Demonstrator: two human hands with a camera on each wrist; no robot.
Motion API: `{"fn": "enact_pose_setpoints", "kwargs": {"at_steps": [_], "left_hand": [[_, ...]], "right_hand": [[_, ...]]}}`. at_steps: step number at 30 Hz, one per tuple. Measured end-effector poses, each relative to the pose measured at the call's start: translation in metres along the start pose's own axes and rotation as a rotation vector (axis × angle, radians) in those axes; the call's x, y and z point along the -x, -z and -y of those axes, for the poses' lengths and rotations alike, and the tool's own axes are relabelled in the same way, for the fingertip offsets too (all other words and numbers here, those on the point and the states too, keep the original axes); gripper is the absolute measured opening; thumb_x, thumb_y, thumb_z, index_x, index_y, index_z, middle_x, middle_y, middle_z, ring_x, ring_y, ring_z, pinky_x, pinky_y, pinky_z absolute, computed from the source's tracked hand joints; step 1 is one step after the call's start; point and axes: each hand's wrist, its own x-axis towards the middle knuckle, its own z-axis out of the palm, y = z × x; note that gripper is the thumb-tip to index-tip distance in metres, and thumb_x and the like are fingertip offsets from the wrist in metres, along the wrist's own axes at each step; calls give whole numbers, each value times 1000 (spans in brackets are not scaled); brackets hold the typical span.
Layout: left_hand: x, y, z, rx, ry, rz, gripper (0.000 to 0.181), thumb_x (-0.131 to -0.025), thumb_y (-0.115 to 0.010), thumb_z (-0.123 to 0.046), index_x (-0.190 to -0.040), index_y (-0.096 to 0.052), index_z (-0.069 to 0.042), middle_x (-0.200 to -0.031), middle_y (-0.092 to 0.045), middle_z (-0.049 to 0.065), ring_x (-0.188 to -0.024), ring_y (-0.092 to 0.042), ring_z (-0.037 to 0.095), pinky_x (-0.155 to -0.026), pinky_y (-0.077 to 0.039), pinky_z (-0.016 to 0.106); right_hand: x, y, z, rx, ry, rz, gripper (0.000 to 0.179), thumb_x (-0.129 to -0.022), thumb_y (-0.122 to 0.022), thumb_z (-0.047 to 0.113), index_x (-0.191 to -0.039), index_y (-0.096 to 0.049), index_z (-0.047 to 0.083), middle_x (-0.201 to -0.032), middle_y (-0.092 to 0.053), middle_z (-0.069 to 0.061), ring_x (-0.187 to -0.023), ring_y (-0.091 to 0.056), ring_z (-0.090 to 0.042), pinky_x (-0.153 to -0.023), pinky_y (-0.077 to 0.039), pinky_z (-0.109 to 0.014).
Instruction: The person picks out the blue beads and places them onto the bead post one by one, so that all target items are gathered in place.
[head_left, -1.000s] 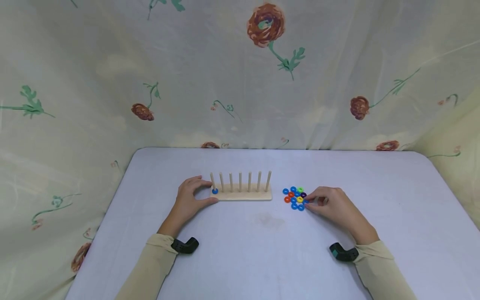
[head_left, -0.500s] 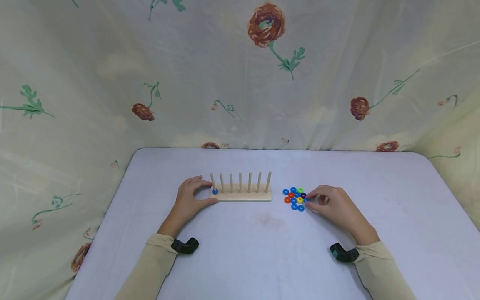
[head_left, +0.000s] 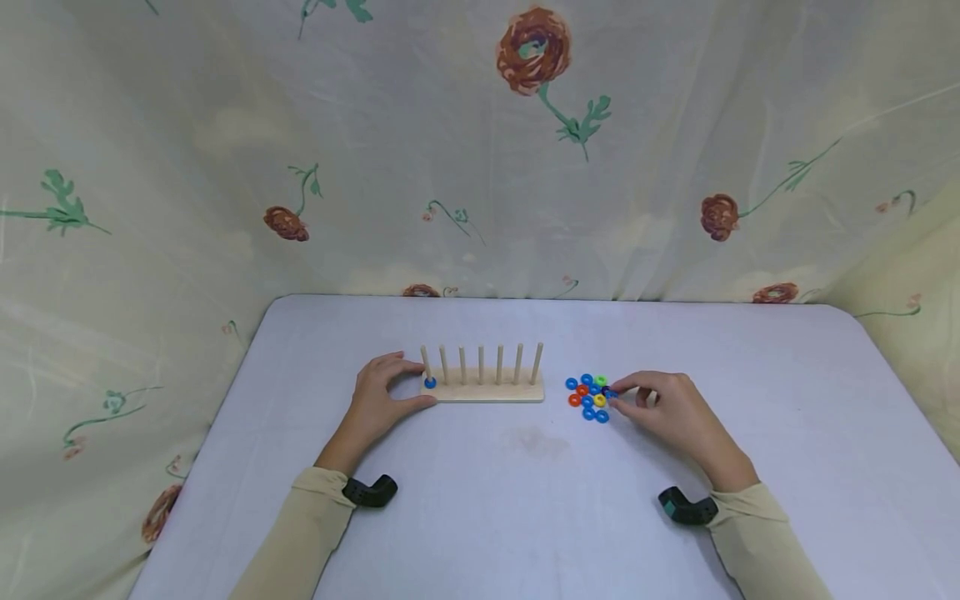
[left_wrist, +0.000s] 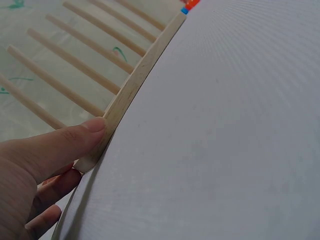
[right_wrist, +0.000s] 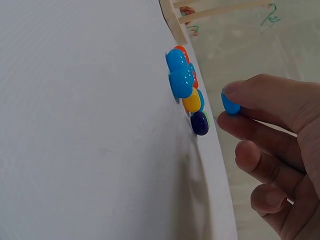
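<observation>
A wooden peg rack (head_left: 487,393) stands on the table with its several upright pegs in a row. My left hand (head_left: 384,393) grips the rack's left end, its thumb (left_wrist: 92,125) along the front edge of the base. Around the leftmost peg, down at the base, sits a blue ring (head_left: 430,383). To the right of the rack, my right hand (head_left: 667,412) pinches another blue ring (right_wrist: 230,104) between thumb and index finger, raised off the table. Beside those fingertips lie loose rings, among them a yellow ring (head_left: 600,401) and a dark purple ring (right_wrist: 199,123).
Red rings (head_left: 574,400), a green ring (head_left: 601,380) and several more blue rings (head_left: 588,414) make up the loose cluster. White cloth covers the table (head_left: 480,500). A flowered curtain (head_left: 412,125) hangs behind its far edge.
My right hand has lifted the blue ring slightly from the cluster's right side, and it now partly covers the dark purple ring. The left hand and the rack have stayed still.
</observation>
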Motion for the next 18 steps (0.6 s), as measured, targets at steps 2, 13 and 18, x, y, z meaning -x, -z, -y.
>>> {"fn": "enact_pose_setpoints", "kwargs": {"at_steps": [2,13,18], "left_hand": [[0,0,0,0,0,0,52,-76,-93,-26,-120,-74,-9,-134,-71,12,-146,-45,35,-127,-20,61],[1,3,-4,1,16,14,52,-76,-93,-27,-122,-74,-9,-134,-70,13,-146,-45,35,-127,-20,62],[1,3,-5,3,24,14,51,-77,-93,-27,-121,-74,-9,-134,-70,13,-146,-45,35,-127,-20,62]], "right_hand": [[0,0,1,1,5,-8,18,-90,-81,17,-107,-80,13,-82,-70,4,-74,-56,-14,-59,-44,-21],[-1,3,7,-34,96,-65,18,-87,-82,9,-105,-81,12,-94,-78,0,-71,-55,-3,-61,-50,-20],[-2,5,10,-38,115,-70,20,-86,-84,8,-105,-81,11,-95,-79,-2,-72,-55,-2,-62,-50,-20]]}}
